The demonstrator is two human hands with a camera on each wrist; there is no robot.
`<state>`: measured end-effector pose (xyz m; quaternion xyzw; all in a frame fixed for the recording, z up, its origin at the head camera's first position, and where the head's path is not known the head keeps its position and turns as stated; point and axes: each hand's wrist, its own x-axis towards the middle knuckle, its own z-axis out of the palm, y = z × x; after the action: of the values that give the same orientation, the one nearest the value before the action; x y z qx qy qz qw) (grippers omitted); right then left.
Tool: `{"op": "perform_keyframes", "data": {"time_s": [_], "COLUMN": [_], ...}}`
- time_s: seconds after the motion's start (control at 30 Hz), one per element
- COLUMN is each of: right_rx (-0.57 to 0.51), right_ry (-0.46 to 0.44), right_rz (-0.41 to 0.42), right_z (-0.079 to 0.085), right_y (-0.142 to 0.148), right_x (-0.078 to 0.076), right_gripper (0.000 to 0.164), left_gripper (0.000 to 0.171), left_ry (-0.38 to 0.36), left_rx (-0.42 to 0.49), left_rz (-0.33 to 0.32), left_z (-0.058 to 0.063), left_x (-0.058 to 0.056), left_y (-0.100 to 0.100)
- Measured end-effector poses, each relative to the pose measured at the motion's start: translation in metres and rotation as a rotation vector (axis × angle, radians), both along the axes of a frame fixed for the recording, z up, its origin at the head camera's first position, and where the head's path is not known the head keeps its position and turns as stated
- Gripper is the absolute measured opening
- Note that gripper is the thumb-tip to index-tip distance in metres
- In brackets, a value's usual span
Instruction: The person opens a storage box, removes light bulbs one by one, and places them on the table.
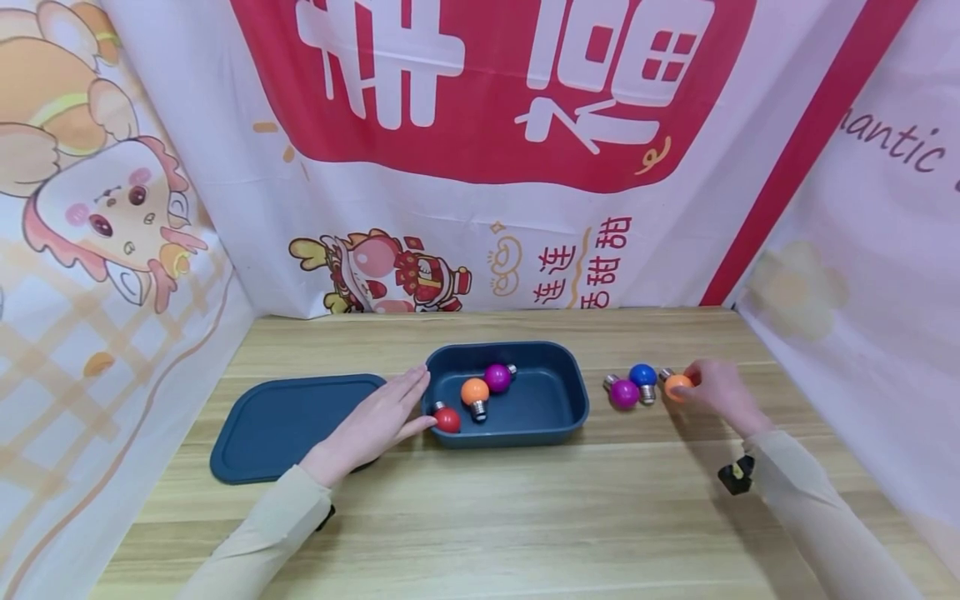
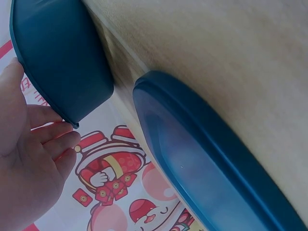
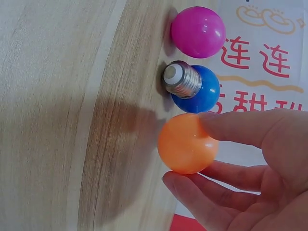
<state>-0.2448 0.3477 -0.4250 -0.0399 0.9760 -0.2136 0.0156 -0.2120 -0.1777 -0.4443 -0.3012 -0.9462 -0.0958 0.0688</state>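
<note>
My right hand (image 1: pixel 722 392) pinches an orange light bulb (image 3: pixel 186 144) between thumb and fingers at the right of the table. Just left of it lie a blue bulb (image 1: pixel 642 375) and a magenta bulb (image 1: pixel 624 393); in the right wrist view the blue one's metal base faces the camera. My left hand (image 1: pixel 382 412) touches the left end of a dark blue box (image 1: pixel 517 439), its fingers fairly straight along the rim. Inside the box lie a red bulb (image 1: pixel 447 419), another orange bulb (image 1: pixel 475 390) and a purple bulb (image 1: pixel 497 377).
A dark blue lid (image 1: pixel 277 425) lies flat left of the box, partly under my left forearm in the head view. Printed cloth (image 1: pixel 480 242) hangs behind the wooden table (image 1: pixel 525 517) and along both sides.
</note>
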Motion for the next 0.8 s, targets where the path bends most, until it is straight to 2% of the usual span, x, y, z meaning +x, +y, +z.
{"op": "perform_keyframes", "data": {"time_s": [0.4, 0.8], "right_rx": [0.009, 0.014], "right_ry": [-0.095, -0.074], "right_rz": [-0.022, -0.006], "right_z": [-0.0008, -0.0011], "right_y": [-0.0040, -0.0073], "right_x": [-0.0021, -0.0022], "right_gripper": [0.037, 0.036], "left_gripper": [0.077, 0.077], "left_ry": [0.013, -0.010], "left_rx": [-0.001, 0.001], "left_rz": [-0.002, 0.006], "left_z": [-0.0011, 0.0006], "left_x": [0.0001, 0.0015], "left_y": [-0.0001, 0.0012]}}
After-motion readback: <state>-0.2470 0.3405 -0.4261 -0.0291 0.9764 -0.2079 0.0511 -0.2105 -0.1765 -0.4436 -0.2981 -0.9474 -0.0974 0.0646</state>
